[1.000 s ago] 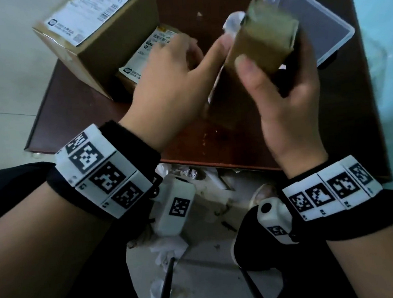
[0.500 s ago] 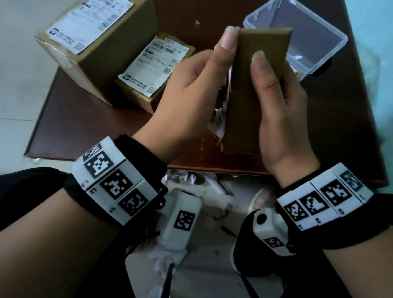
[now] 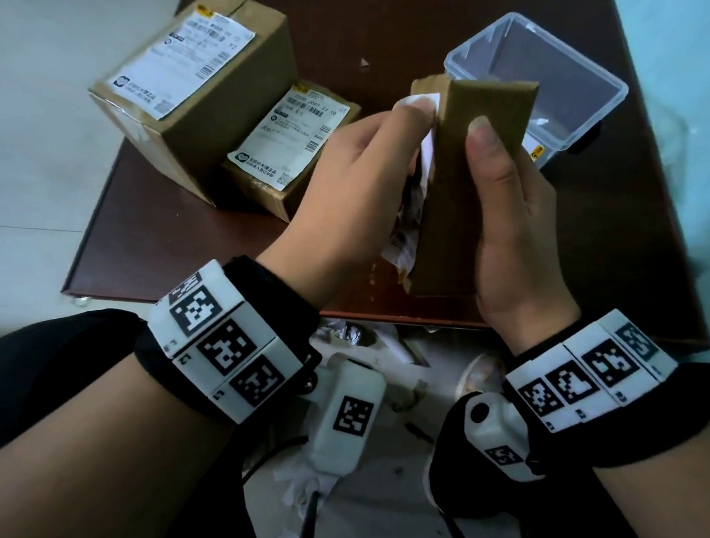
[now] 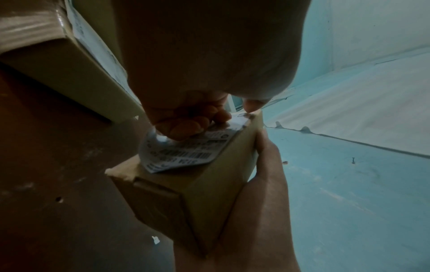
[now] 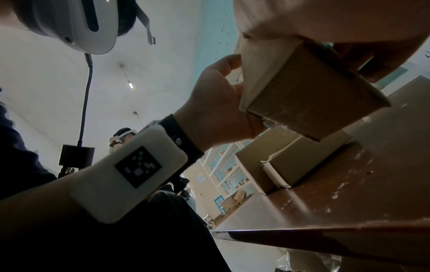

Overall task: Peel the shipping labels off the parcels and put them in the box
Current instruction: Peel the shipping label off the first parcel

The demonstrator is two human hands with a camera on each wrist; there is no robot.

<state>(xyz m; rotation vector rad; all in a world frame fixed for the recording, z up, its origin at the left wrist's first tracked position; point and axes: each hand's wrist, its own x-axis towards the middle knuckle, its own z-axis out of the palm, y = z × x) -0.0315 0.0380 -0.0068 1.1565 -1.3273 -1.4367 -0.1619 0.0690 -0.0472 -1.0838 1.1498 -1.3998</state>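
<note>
My right hand (image 3: 510, 195) grips a small cardboard parcel (image 3: 457, 182) upright above the table's near edge, thumb on its facing side. My left hand (image 3: 362, 173) pinches the white shipping label (image 3: 420, 104) at the parcel's top left edge; in the left wrist view the label (image 4: 186, 150) curls away from the parcel (image 4: 204, 193) under my curled fingers (image 4: 186, 125). A clear plastic box (image 3: 543, 80) stands open at the back right. The right wrist view shows the parcel (image 5: 302, 95) from below.
Two more parcels with labels stand on the brown table (image 3: 621, 245): a large one (image 3: 191, 85) at the back left and a smaller one (image 3: 291, 145) in front of it. Scraps of paper (image 3: 350, 333) lie on the floor by my knees.
The parcel has been turned upright in my right hand. My left hand has shifted to its top left edge, where the white label now shows at my fingertips.
</note>
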